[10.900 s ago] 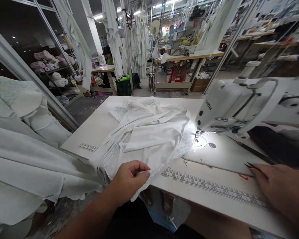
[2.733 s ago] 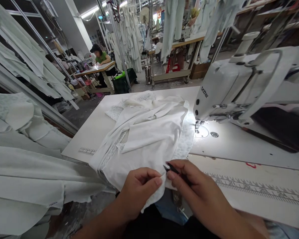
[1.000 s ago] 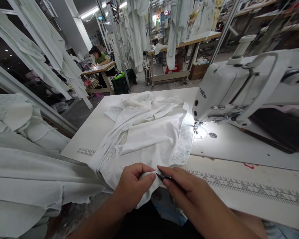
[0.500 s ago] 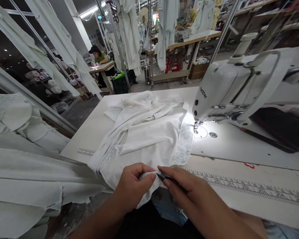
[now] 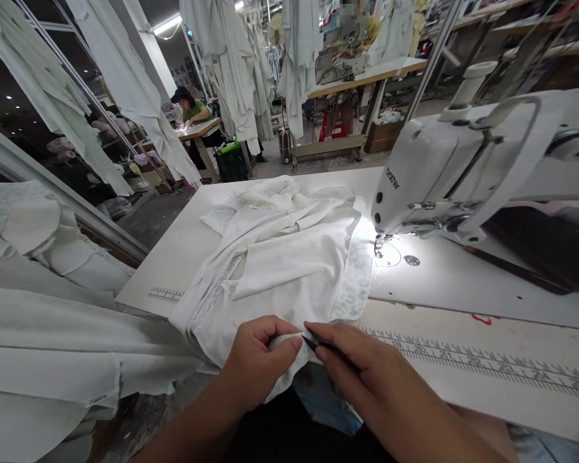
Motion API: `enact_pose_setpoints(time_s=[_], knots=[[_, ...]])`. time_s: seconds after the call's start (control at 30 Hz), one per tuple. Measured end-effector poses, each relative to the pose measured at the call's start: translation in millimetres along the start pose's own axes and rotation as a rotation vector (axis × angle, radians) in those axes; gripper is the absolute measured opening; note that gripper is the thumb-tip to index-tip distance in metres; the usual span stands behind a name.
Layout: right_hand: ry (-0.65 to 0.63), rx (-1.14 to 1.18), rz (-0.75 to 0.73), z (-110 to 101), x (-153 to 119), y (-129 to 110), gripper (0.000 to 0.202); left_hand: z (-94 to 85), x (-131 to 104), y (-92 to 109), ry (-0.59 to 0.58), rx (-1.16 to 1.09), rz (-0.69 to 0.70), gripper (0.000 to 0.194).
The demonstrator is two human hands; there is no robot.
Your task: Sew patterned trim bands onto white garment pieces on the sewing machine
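Hanging garments (image 5: 294,71): Carried farther left at the far middle than half a second ago, while both hands hold nearly the same pose.
White garment (image 5: 289,257): Spread in loose folds on the counter (image 5: 171,247), left of the sewing machine (image 5: 434,167), with its near edge (image 5: 287,379) drooping past the rim. It looks light, soft and limp, likelier to crease or slide than to resist a pull.
Near edge: Probably the best place to take hold, in a small pinch; a grasp at the middle would bunch the folds, and fabric this thin could be nicked by a sharp point.
Left hand (image 5: 260,360): Pinching that edge between thumb and forefinger.
Right hand (image 5: 367,366): Closed around a dark pointed tool (image 5: 311,343) (largely hidden by the fingers), its tip at the cloth beside the left thumb; whether it touches is hard to tell.
Patterned band (image 5: 354,286): Mottled pale grey-blue along the right side, bright under the machine's lamp, against otherwise plain white cloth; a similar print (image 5: 219,218) shows at the far left.
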State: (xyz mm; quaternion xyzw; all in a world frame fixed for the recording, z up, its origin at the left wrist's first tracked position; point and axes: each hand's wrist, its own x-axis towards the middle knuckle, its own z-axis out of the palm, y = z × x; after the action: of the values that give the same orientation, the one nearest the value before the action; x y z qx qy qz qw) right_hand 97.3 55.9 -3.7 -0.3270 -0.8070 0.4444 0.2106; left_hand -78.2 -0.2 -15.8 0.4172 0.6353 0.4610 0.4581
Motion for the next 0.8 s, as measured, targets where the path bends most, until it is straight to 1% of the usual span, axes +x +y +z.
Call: enact_pose_setpoints(time_s=[0.2, 0.3, 0.47, 0.53, 0.7, 0.8], knots=[[-0.001, -0.006, 0.011, -0.8, -0.5, -1.7, 0.029, -0.9, -0.3, 2.9, -0.009, 0.007, 0.021, 0.01], [0.002, 0.0, 0.001, -0.7, -0.7, -2.4, 0.029, -0.4, 0.6, 2.8, -0.015, -0.012, 0.035, 0.015], [0.02, 0.02, -0.012, 1.9, -1.6, -0.6, 0.031, 2.6, 2.6, 0.9, 0.014, -0.017, 0.044, 0.019], [0.026, 0.034, -0.017, 3.7, -2.8, 1.1, 0.032, 4.0, 2.5, 0.8, 0.028, -0.046, 0.019, 0.019], [0.041, 0.077, -0.031, 8.2, -5.0, 4.4, 0.032, 7.4, 1.5, 2.8, 0.034, -0.199, -0.099, 0.019], [0.057, 0.133, -0.014, 8.8, -4.7, 4.5, 0.032, 8.8, 2.3, 3.6, 0.026, -0.243, -0.125, 0.021]])
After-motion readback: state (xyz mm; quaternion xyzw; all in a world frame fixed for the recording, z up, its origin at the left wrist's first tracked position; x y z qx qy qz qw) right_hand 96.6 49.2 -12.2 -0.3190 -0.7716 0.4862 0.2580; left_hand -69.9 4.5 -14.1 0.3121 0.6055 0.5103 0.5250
